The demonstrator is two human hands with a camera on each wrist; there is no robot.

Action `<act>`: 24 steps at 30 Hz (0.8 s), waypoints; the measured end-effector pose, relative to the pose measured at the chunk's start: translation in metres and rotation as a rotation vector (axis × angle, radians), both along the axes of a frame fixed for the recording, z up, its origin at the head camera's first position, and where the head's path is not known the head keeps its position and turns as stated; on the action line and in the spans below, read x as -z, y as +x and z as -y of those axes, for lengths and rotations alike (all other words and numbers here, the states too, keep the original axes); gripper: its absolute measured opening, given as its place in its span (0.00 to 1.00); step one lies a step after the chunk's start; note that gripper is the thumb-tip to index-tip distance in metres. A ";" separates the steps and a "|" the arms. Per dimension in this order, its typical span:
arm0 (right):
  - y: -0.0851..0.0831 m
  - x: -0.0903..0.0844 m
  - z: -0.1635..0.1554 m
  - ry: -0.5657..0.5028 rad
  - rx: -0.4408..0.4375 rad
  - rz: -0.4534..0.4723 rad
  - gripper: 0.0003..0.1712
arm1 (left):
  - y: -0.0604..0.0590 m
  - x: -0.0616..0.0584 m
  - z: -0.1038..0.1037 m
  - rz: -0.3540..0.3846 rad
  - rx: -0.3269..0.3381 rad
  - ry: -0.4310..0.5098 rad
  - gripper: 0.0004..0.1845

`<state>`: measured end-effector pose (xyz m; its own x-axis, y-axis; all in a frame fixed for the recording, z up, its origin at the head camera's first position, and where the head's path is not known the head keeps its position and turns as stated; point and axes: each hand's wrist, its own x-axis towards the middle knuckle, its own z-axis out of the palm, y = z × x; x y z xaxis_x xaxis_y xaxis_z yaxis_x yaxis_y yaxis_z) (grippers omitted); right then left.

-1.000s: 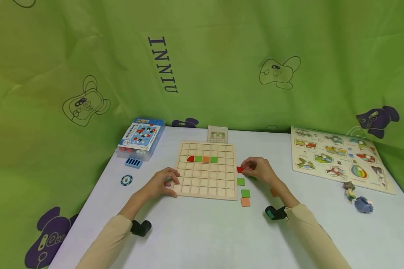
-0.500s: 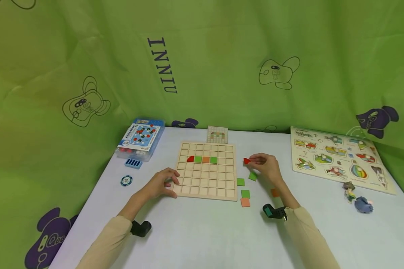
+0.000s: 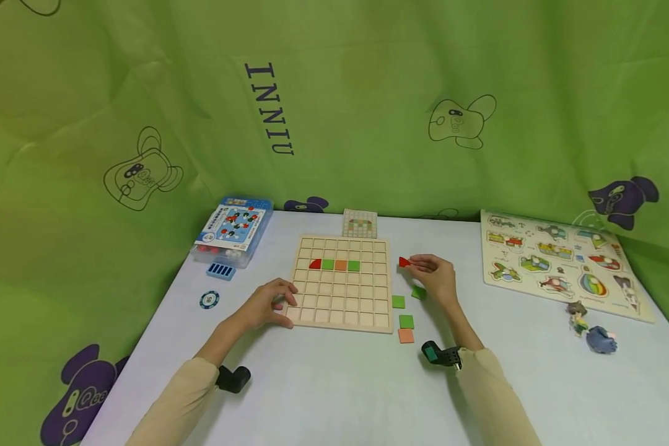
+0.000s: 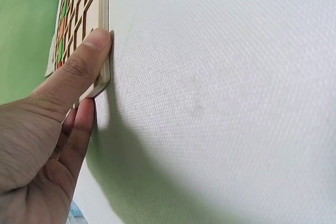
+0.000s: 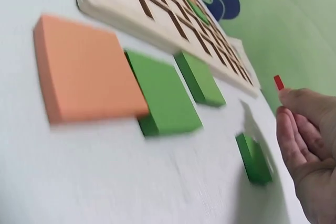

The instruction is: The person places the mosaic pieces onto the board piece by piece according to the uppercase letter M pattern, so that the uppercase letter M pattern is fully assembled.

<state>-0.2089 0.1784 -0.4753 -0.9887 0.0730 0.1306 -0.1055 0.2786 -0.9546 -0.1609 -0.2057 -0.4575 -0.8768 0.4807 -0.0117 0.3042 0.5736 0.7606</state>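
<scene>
A wooden grid board [image 3: 339, 302] lies on the white table, with a red curved tile [image 3: 315, 264], green tiles [image 3: 327, 265] and an orange tile [image 3: 341, 266] in a row in its cells. My left hand [image 3: 264, 303] grips the board's near left corner, thumb on the front edge and fingers along the side. Right of the board, my right hand [image 3: 436, 277] pinches a red tile [image 3: 404, 262] with a curved edge, raised over the table in the right wrist view. Close below it lie loose green tiles [image 3: 406, 321] and an orange tile [image 5: 86, 74].
Behind the board stands a pattern card [image 3: 360, 232]. At left are a plastic box [image 3: 231, 230], a blue striped piece [image 3: 221, 271] and a poker chip [image 3: 209, 299]. A picture puzzle board [image 3: 557, 260], a figurine [image 3: 578, 318] and a blue-grey object [image 3: 602, 339] lie at right.
My right hand has lifted the red tile away from the board's right edge, moved it back, then slightly left. A green tile under that hand has come into view. The left hand stays put.
</scene>
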 end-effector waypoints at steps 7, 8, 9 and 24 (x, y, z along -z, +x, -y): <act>-0.001 -0.003 0.025 -0.032 -0.003 0.011 0.15 | -0.001 0.001 0.000 0.000 0.000 -0.001 0.18; -0.002 -0.003 0.029 -0.031 -0.005 0.017 0.15 | -0.001 0.001 0.000 0.002 -0.001 -0.002 0.18; -0.002 -0.003 0.033 -0.032 -0.006 0.023 0.15 | -0.001 0.001 0.000 0.003 -0.003 -0.002 0.18; -0.006 0.000 0.073 0.198 -0.020 -0.095 0.10 | 0.000 0.001 0.000 0.025 -0.022 0.005 0.17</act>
